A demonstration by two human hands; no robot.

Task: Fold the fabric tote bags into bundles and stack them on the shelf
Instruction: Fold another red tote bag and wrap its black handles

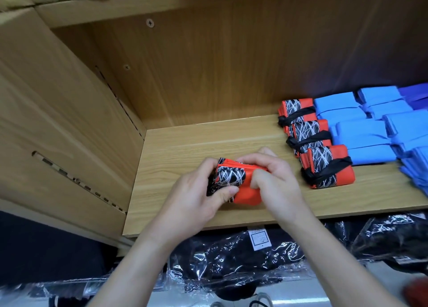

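On the shelf (180,144), near-centre: red bag (246,192), folded small, with its black-and-white scribble panel facing up. Both hands are on it. Left hand (196,200) is curled round the bag's left end, thumb (228,192) pressing the near edge of the panel. Right hand (278,183) is curled over the right end, fingers tucked down into the red fabric. I can't tell whether the bag sits on the board or is lifted just off it.

Right of that, apart from the hands: three tied bundles (324,165) in the same red print, each cinched by a black strap. They line up near to far, touching one another. Blue bundles (361,132) butt against their right side, several rows running off the right edge. I see darker blue ones (414,93) at the far right corner.

Left: wood side panel (58,121) with a slotted strip. Back panel (208,75) shows screw heads.

Below the shelf's near edge: black packs (231,258) in clear plastic, one with a white label (259,238).
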